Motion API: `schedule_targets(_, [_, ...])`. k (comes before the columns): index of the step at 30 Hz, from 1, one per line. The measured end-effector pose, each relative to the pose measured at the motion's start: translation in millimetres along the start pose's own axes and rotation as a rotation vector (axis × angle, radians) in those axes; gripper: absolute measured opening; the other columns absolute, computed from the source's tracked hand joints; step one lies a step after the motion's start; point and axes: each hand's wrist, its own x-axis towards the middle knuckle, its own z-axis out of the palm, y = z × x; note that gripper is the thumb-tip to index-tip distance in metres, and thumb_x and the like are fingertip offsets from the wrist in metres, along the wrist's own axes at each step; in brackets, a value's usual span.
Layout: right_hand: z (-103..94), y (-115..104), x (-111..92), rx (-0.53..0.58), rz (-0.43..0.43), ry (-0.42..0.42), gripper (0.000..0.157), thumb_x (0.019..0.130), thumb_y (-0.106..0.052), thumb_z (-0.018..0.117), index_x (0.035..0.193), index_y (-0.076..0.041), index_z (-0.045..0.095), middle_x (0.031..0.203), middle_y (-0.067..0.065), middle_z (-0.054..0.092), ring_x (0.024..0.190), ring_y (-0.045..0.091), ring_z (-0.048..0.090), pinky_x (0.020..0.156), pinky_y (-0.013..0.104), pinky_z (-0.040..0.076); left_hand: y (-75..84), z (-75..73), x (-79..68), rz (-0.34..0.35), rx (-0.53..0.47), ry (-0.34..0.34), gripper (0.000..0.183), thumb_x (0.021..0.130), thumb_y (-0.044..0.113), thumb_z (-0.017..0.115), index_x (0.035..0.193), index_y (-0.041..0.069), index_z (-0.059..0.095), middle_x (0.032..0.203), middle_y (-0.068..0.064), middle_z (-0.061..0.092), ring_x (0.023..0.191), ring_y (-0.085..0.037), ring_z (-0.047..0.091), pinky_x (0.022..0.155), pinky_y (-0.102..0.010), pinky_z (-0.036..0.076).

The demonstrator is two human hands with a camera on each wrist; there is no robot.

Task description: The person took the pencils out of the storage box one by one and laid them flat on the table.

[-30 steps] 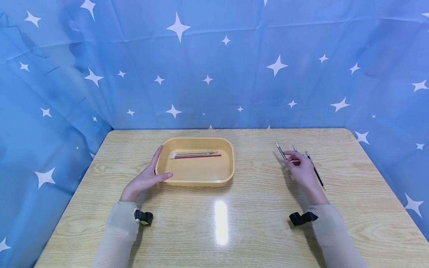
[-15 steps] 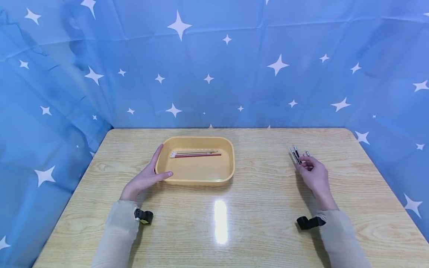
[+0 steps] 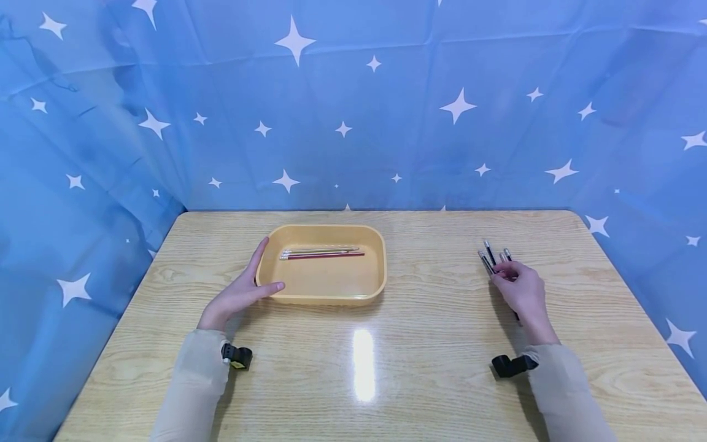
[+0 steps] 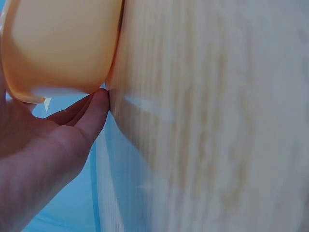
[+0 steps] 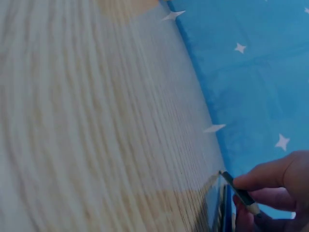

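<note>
1. Head view: a dark pencil is pinched between the thumb and fingers of the right hand, its pale end jutting past the fingertips, away from the wrist.
2. More dark pencils lie just beside and partly behind that hand, pale ends beyond its fingers; the hand hides most of their length, so I cannot tell their number.
3. The left hand, well apart from the right, spreads its straight fingers against a yellow-orange tray, thumb at the near corner, forefinger along the side.
4. Inside the tray, to the right of the left hand, a gold pencil and a dark red pencil lie close together, pale ends toward that hand.
5. Under both hands is a wood-grain tabletop, a bright reflection between the forearms.
6. Behind each hand comes a pale sleeve with a black wrist device.
7. Beyond the hands hangs a blue cloth with white stars.
</note>
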Motion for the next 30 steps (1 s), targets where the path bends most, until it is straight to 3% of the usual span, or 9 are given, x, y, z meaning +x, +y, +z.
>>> schedule_targets(7, [-0.2,-1.1,0.6,-0.065,-0.025,0.02,0.019,0.086,-0.008,0.066,0.097,0.007,0.067,0.084,0.015,0.064,0.075,0.027,0.056,0.064,0.035,0.037,2.1,0.4,-0.1,-0.01,0.006,0.002,0.099,0.091,0.025,0.067,0.153,0.041,-0.009,0.16,-0.004,-0.011,0.144,-0.036,0.001,0.108,-0.063,0.01])
schedule_targets(20, [2.6,-1.8,0.0,-0.157,-0.037,0.001,0.018,0.085,-0.011,0.064,0.093,0.004,0.067,0.081,0.015,0.066,0.067,0.028,0.059,0.055,0.036,0.038,3.5,-0.8,0.9,-0.011,0.006,-0.002,0.1,0.091,0.028,0.069,0.152,0.042,-0.009,0.16,-0.003,-0.011,0.144,-0.036,0.001,0.108,-0.063,0.01])
schedule_targets(30, [1.8,-4.0,-0.9,-0.128,-0.023,-0.013,0.017,0.085,-0.011,0.061,0.093,0.003,0.065,0.074,0.008,0.065,0.047,0.014,0.056,0.052,0.033,0.038,2.7,0.8,-1.1,-0.015,0.002,0.003,0.098,0.092,0.025,0.067,0.152,0.041,-0.009,0.16,-0.004,-0.011,0.144,-0.035,0.0,0.108,-0.063,0.011])
